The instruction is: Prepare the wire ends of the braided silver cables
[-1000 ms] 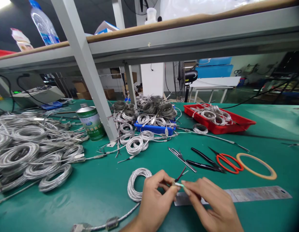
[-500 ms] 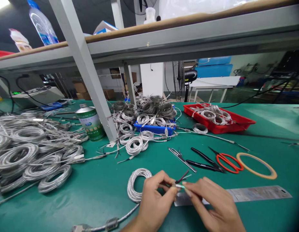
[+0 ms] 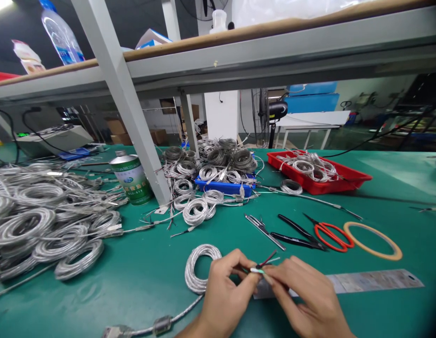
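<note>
Near the front of the green table, my left hand [image 3: 229, 286] pinches the stripped end of a coiled silver cable [image 3: 194, 277]. Thin wires [image 3: 268, 259], dark red, pale and green, fan out between my two hands. The fingertips of my right hand [image 3: 302, 286] are closed on the green and white wire [image 3: 257, 270], close to the left fingertips. A metal ruler [image 3: 376, 280] lies partly under my right hand. The cable runs down to a connector [image 3: 115, 332] at the bottom edge, past a grey cylinder [image 3: 162, 325].
Behind my hands lie tweezers [image 3: 263, 231], black cutters [image 3: 299, 237], orange scissors [image 3: 332, 236] and a tape ring [image 3: 376, 239]. Cable coils fill a blue tray [image 3: 225, 188], a red tray [image 3: 316, 187] and the left side. A green can [image 3: 131, 180] stands by the shelf post [image 3: 122, 94].
My right hand has shifted slightly left, closer to my left fingertips. The green and white wire and the dark red wire sit at slightly different angles.
</note>
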Demonstrator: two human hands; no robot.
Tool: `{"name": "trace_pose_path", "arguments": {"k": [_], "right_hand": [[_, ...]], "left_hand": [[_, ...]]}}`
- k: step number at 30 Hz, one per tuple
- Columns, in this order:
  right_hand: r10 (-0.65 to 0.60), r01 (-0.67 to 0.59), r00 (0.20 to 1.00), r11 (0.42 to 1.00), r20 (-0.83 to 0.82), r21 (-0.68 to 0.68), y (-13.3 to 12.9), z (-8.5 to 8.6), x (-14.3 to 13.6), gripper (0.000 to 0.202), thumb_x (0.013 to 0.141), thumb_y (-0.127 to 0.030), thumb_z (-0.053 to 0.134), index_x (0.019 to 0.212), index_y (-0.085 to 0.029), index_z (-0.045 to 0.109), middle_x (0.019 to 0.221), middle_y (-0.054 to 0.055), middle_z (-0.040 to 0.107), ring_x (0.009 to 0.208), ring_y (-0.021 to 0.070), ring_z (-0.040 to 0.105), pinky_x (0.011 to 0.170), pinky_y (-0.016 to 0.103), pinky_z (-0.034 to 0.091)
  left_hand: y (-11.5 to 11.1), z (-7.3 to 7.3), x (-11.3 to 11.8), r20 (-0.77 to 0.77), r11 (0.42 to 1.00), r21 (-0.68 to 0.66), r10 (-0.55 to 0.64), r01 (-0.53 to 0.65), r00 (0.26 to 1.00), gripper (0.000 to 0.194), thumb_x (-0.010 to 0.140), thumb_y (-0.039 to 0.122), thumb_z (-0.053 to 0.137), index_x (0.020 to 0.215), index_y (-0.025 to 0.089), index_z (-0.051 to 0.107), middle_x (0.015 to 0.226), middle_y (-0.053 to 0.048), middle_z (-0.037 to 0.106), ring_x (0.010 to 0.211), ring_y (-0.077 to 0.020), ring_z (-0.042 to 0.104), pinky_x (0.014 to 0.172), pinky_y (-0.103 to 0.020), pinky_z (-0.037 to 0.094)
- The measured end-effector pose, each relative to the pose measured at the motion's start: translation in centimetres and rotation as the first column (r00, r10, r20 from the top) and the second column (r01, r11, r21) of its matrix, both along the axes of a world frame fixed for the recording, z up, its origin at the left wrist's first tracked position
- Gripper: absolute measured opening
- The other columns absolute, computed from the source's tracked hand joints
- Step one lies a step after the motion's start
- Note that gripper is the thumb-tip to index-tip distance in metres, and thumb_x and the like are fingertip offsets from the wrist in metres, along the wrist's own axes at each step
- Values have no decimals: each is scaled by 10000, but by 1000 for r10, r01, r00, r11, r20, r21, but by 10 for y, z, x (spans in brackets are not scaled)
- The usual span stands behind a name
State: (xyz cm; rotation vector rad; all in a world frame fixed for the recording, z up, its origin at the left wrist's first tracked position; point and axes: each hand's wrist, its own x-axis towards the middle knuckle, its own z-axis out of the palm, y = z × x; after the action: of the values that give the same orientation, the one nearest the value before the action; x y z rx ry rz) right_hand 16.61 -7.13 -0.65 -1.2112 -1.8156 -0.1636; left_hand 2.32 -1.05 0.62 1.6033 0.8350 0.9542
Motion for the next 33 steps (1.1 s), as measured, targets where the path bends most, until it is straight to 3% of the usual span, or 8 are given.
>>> {"name": "trace_pose_path", "arguments": {"k": [8,33], "right_hand": [[4,-4,1000,1000,12,11,-1,0,0,178,782,-71,529,909,-162,615,649,33,625,544,142,521,494,266,370],[14,-15,999,1000,52,27,2,1,6,218,775,-62,533,948,-170,612,639,22,615,544,137,524,493,262,362]], "left_hand": [[0,-2,-1,2,1000,13,-25,25,1000,82,708,96,558,644,146,554,635,-10,606,548,-144,603,541,-228,466],[1,-4,-2,73,994,-67,-76,81,994,87,725,142,597,653,146,547,658,-25,638,554,-145,613,542,-230,477]]}}
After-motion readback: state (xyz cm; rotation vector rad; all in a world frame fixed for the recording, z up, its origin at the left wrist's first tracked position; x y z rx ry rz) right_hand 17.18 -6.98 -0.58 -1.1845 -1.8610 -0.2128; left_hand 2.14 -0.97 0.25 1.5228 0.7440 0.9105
